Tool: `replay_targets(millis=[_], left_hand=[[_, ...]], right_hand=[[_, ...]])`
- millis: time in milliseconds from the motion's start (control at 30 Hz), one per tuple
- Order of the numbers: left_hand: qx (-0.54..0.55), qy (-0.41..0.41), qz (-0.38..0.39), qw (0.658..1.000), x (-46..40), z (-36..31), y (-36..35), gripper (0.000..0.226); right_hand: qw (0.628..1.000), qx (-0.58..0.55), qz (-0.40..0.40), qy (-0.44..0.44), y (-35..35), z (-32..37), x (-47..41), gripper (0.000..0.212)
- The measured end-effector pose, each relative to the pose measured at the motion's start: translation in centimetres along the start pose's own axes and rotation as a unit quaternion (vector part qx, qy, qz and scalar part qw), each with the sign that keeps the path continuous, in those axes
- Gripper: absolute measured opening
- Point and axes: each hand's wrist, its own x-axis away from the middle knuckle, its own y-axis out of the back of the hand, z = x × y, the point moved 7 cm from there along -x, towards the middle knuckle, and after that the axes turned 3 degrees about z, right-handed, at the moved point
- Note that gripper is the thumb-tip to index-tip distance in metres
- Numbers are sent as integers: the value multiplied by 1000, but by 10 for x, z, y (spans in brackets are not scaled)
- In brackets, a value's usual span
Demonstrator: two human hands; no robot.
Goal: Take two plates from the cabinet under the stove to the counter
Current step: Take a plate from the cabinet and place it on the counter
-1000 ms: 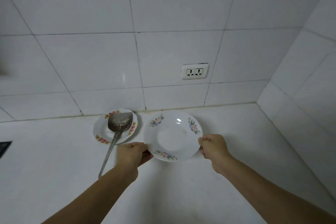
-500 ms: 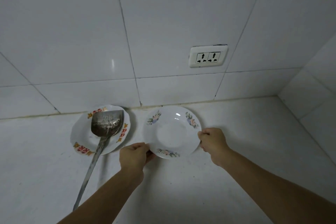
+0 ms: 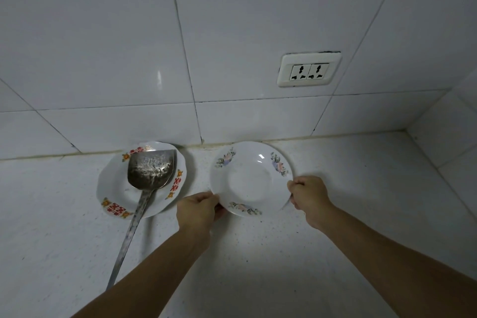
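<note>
Between the left hand (image 3: 198, 210) and right hand (image 3: 308, 195), each gripping an opposite rim, the floral plate (image 3: 249, 178) looks stiff, glazed-slick, breakable, perhaps two stacked.

left: red plate (image 3: 113, 186) and spatula (image 3: 152, 170) block you | back: wall (image 3: 232, 33) just behind floral plate (image 3: 251, 178) | right and front: bare counter (image 3: 374, 188) lets your hands pass
</note>
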Motion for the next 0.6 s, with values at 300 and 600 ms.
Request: replay_targets(millis=[300,600], left_hand=[[-2,7,-2,1000,-7,0,1,19],[20,8,-15,1000,2,10,0,39]], right_hand=[[1000,12,6,5,0,-1,-1,22],[999,32,23,-2,0,3,-10,18]])
